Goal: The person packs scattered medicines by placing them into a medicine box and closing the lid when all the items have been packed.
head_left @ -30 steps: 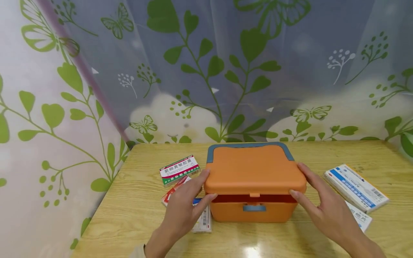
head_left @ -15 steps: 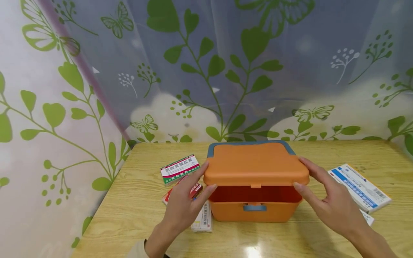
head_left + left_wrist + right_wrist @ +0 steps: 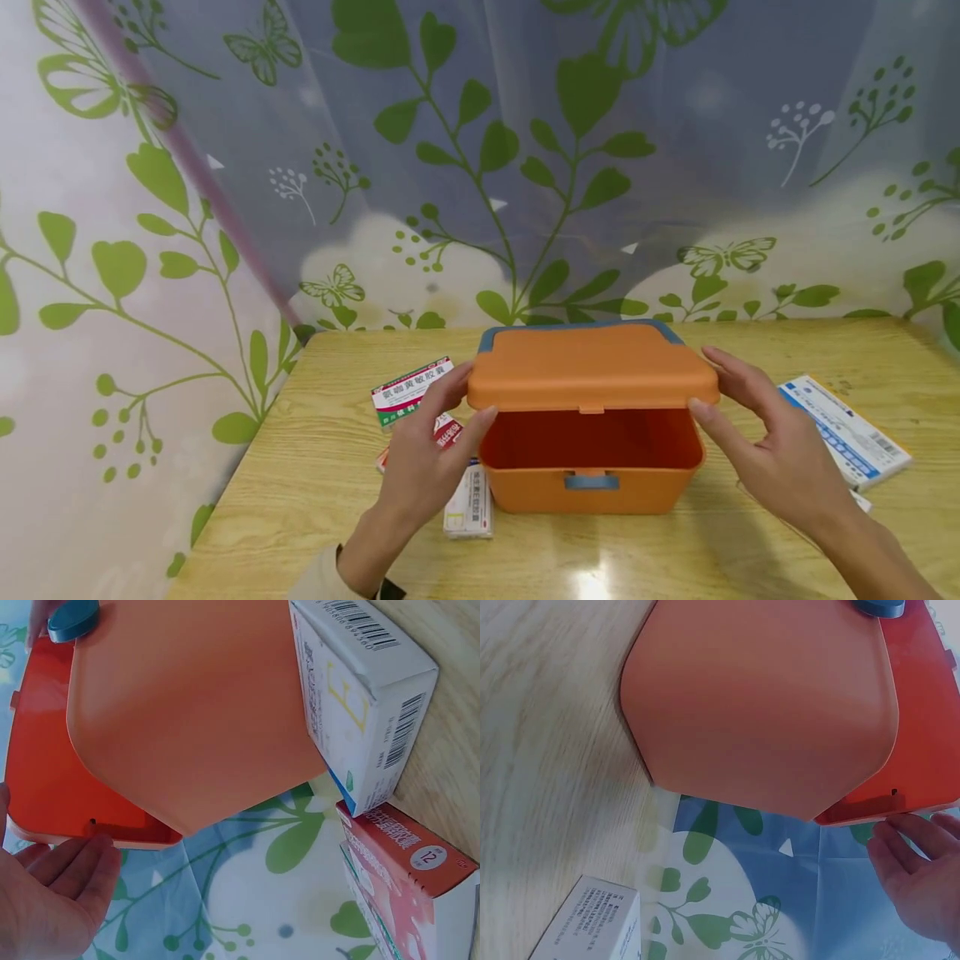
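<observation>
An orange storage box (image 3: pixel 540 496) with a blue front latch (image 3: pixel 591 482) stands on the table, its hinged lid (image 3: pixel 592 367) partly raised and tilted back. Below the lid's front edge the red-orange interior shows, its floor hidden. My left hand (image 3: pixel 423 467) holds the lid's left front corner, thumb at the front edge and fingers along the side. At the opposite corner, my right hand (image 3: pixel 795 454) holds the lid the same way. In the left wrist view the fingertips (image 3: pixel 97 851) lie at the lid's rim; the right wrist view shows the right fingers (image 3: pixel 900 832) at the rim too.
Left of the storage box lie a green-and-white medicine box (image 3: pixel 393 404), a red one (image 3: pixel 447 431) and a white one (image 3: pixel 468 504) close against it. A blue-and-white medicine box (image 3: pixel 862 437) lies right, with another white box (image 3: pixel 861 501) mostly behind my right hand. A patterned curtain (image 3: pixel 420 275) hangs behind.
Both hands have lifted the lid's front edge, widening a narrow gap into a broad opening. The storage box's body and the medicine boxes have stayed in place.
</observation>
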A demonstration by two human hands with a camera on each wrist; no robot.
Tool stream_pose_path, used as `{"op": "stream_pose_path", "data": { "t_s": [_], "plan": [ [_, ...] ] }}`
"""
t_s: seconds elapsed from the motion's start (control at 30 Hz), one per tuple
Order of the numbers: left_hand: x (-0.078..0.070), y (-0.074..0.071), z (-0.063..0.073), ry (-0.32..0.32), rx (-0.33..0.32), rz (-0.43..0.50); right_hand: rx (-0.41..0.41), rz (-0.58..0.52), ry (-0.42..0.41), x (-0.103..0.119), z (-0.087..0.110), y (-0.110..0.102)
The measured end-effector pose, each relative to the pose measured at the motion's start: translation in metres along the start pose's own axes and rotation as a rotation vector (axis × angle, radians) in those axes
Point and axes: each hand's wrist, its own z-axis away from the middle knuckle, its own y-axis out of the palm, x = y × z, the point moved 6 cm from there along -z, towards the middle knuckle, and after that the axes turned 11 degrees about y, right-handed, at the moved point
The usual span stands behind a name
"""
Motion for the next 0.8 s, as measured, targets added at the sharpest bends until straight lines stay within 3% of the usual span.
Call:
{"op": "stream_pose_path", "data": {
  "t_s": [0.43,0.8],
  "plan": [
    [-0.003,-0.006,-0.016,0.047,0.025,-0.056,-0.052,0.0,-0.005,0.012,-0.011,-0.006],
    [0.001,-0.012,-0.034,0.066,0.053,-0.16,-0.062,0.063,0.051,0.024,-0.029,-0.011]
  ]
}}
